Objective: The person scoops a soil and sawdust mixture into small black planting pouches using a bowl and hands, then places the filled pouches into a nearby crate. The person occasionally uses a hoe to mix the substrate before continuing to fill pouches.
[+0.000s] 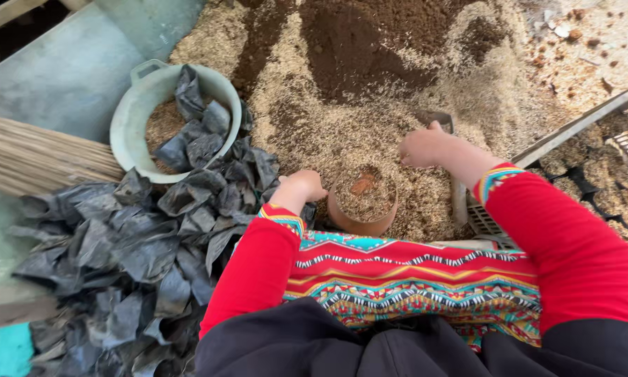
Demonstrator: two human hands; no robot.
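I've got my left hand curled shut beside the round brown soil-filled pot, right hand gripping the grey scoop handle, so I'd tip gently, keeping the husk mix inside.

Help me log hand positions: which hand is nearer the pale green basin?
Left. The left hand rests by the black bags just below the pale green basin; the right hand lies far across the husk pile.
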